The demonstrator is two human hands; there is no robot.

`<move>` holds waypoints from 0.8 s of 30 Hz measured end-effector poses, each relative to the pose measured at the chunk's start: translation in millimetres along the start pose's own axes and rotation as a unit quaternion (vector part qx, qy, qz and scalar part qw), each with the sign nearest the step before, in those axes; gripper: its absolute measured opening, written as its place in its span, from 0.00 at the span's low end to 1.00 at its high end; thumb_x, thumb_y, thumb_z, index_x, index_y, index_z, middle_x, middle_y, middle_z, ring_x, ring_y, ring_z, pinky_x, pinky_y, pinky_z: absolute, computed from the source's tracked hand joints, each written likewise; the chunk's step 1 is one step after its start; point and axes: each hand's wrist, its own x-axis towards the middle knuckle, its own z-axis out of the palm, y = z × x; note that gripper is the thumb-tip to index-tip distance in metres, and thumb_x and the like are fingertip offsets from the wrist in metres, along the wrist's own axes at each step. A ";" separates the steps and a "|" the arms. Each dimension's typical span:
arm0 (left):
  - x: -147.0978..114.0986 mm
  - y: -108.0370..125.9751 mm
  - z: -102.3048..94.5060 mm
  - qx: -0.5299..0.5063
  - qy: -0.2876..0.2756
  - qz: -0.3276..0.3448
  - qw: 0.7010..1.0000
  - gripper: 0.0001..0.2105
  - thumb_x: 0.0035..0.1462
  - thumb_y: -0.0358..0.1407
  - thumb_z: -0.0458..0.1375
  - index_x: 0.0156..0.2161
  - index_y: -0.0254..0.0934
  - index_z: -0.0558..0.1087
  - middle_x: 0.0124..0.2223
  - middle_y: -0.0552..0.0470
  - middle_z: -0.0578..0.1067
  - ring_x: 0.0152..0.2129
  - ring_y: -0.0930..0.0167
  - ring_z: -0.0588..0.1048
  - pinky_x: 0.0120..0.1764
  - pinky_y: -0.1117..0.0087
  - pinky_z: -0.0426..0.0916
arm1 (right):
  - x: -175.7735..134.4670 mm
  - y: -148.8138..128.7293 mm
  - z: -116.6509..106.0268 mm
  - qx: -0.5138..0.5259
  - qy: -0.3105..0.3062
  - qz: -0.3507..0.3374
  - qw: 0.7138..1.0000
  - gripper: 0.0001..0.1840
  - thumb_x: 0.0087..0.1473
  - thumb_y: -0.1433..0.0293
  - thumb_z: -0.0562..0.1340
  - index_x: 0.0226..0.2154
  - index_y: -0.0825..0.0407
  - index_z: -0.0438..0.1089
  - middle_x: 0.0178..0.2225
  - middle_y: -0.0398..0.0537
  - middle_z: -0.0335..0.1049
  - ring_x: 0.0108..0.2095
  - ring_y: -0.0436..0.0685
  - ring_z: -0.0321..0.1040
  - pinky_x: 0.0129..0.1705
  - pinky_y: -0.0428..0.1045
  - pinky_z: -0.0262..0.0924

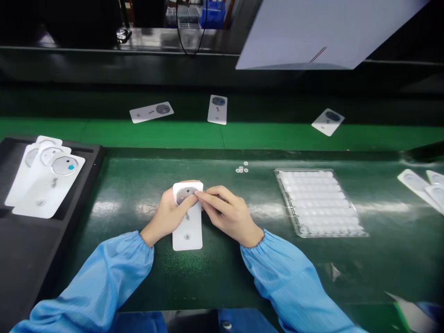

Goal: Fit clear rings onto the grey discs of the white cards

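Observation:
A white rectangular panel with rounded corners and a grey round patch near its top is held upright above the green worktop. My left hand grips it from the left, thumb across its front and fingers behind. At the upper right edge of the grey patch, my right hand has thumb and fingertips pinched together, touching the panel. Whatever may be between those fingertips is hidden. Beyond my hands lie several small white rings in a cluster. To the right sits a clear plastic tray with rows of small white pieces.
Similar white panels overlap in a black tray on the left. More panels lie on the green strip at the back, and several others at the far right. A large pale board overhangs the back right.

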 end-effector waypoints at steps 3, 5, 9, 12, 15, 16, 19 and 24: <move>-0.8 -2.2 -1.8 -0.024 -0.034 -0.025 0.999 0.20 0.54 0.40 0.68 0.51 0.34 0.78 0.37 0.49 0.81 0.29 0.67 0.78 0.29 0.72 0.70 | -1.0 1.4 1.3 -0.002 0.004 0.008 1.000 0.16 0.67 0.73 0.58 0.50 0.45 0.78 0.38 0.48 0.76 0.32 0.50 0.73 0.32 0.45 0.68; -1.1 -6.2 -3.0 -0.054 -0.039 -0.044 0.997 0.19 0.55 0.42 0.66 0.50 0.34 0.79 0.37 0.49 0.81 0.31 0.65 0.79 0.31 0.71 0.71 | -0.7 0.9 0.4 0.008 0.006 0.021 1.000 0.14 0.67 0.72 0.59 0.49 0.46 0.78 0.38 0.48 0.76 0.32 0.51 0.73 0.33 0.46 0.68; -1.4 -12.3 -4.7 -0.080 -0.030 -0.046 0.995 0.16 0.60 0.43 0.61 0.47 0.35 0.81 0.39 0.49 0.82 0.35 0.64 0.79 0.35 0.71 0.71 | 0.5 -2.2 -0.3 0.012 0.007 0.030 0.999 0.11 0.67 0.70 0.61 0.46 0.47 0.79 0.37 0.48 0.78 0.34 0.52 0.74 0.35 0.47 0.69; -1.6 -12.0 -4.9 -0.062 -0.041 -0.031 0.997 0.15 0.61 0.42 0.59 0.47 0.35 0.81 0.40 0.50 0.82 0.35 0.66 0.77 0.36 0.72 0.70 | 1.6 -4.2 0.4 0.008 0.010 0.023 1.000 0.09 0.67 0.69 0.61 0.43 0.49 0.78 0.37 0.48 0.79 0.35 0.52 0.75 0.35 0.47 0.69; -2.0 -10.7 -5.1 -0.046 -0.040 -0.033 0.998 0.15 0.61 0.42 0.59 0.44 0.34 0.81 0.35 0.51 0.80 0.30 0.68 0.75 0.32 0.72 0.68 | 3.2 -6.0 1.1 0.009 0.011 0.020 1.000 0.07 0.67 0.70 0.61 0.42 0.50 0.76 0.37 0.47 0.78 0.35 0.52 0.75 0.34 0.46 0.67; -2.1 -10.6 -5.1 -0.042 -0.037 -0.035 0.998 0.15 0.61 0.43 0.59 0.43 0.34 0.81 0.33 0.51 0.79 0.28 0.69 0.74 0.30 0.72 0.67 | 3.7 -6.7 1.2 0.008 0.008 0.023 1.000 0.07 0.67 0.70 0.60 0.41 0.50 0.75 0.36 0.47 0.78 0.34 0.52 0.75 0.33 0.46 0.66; -1.9 -10.5 -5.1 -0.037 -0.029 -0.036 0.998 0.15 0.60 0.43 0.60 0.41 0.33 0.81 0.32 0.51 0.79 0.27 0.68 0.74 0.30 0.71 0.67 | 3.8 -8.4 1.0 0.011 -0.012 0.048 0.999 0.07 0.68 0.70 0.58 0.40 0.49 0.73 0.36 0.47 0.76 0.31 0.50 0.71 0.29 0.46 0.62; 2.9 -15.0 -5.7 -0.075 -0.002 -0.051 0.996 0.15 0.59 0.43 0.61 0.43 0.35 0.82 0.37 0.50 0.82 0.36 0.62 0.78 0.38 0.69 0.71 | 2.2 -9.4 2.4 0.159 0.003 0.130 0.979 0.06 0.67 0.68 0.58 0.38 0.50 0.70 0.34 0.46 0.69 0.26 0.49 0.63 0.26 0.46 0.60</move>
